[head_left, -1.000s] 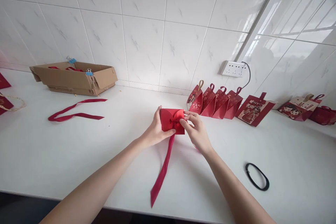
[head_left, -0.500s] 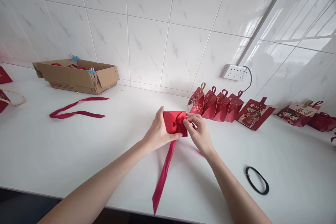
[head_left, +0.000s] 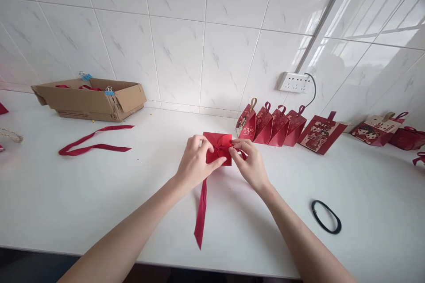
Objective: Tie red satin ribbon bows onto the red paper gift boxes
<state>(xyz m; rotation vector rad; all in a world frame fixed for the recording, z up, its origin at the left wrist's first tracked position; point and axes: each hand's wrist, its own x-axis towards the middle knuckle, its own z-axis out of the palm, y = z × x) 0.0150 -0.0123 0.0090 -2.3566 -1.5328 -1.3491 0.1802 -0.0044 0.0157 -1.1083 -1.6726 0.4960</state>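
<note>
Between both hands is a small red gift box (head_left: 227,140) with folded, overlapping flaps on top. A dark red satin ribbon (head_left: 200,219) passes through the middle of the flaps, and its long tail hangs toward me over the table. My left hand (head_left: 195,161) is closed on the left side of the box, its fingertips on the flaps near the ribbon and its thumb along the front. My right hand (head_left: 251,162) pinches ribbon at the box's right edge, where a small loop shows beside the fingers. The box's underside is hidden.
A second ribbon (head_left: 71,151) lies on the white table (head_left: 159,230) at left, before a cardboard box (head_left: 84,104) with binder clips. Several finished red gift boxes (head_left: 280,126) stand along the wall under a power strip (head_left: 294,82). A black band (head_left: 327,216) lies at right.
My left fingers have moved from the box's side onto its top near the ribbon. The box has shifted slightly left and up in view, and the ribbon tail has swung closer to upright.
</note>
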